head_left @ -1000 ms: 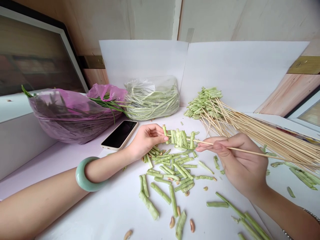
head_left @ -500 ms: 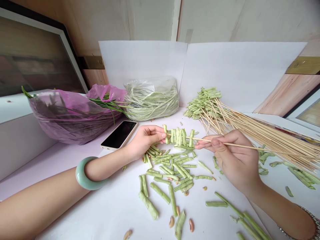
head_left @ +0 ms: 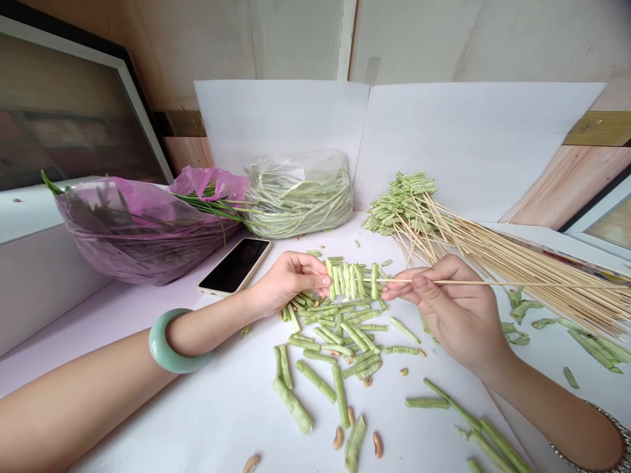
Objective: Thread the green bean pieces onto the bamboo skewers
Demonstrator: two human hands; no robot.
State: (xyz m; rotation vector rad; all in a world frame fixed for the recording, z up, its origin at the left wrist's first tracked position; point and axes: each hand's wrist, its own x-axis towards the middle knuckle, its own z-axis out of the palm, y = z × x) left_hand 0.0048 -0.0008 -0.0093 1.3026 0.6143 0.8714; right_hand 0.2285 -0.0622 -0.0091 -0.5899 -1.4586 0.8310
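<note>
My right hand (head_left: 451, 309) pinches a thin bamboo skewer (head_left: 473, 282) that lies nearly level and runs off to the right. Several short green bean pieces (head_left: 348, 280) are threaded crosswise on its left part. Most sit close together; one stands a little apart, near my right fingertips. At the far left end, my left hand (head_left: 296, 282) has thumb and fingers closed on the outermost bean piece (head_left: 330, 279). The skewer's tip is hidden there. Below both hands, loose cut bean pieces (head_left: 340, 335) lie scattered on the white table surface (head_left: 217, 420).
Finished bean skewers (head_left: 401, 203) are piled at back right, their sticks (head_left: 532, 263) pointing right. A phone (head_left: 235, 266) lies left of my left hand. Behind it are a purple bag (head_left: 148, 236) and a clear bag of long beans (head_left: 300, 197). Loose bean seeds (head_left: 377, 444) lie in front.
The skewer has swung from a slant to nearly level. The threaded bean pieces now sit slightly lower and closer to the left hand. Both hands have shifted a little.
</note>
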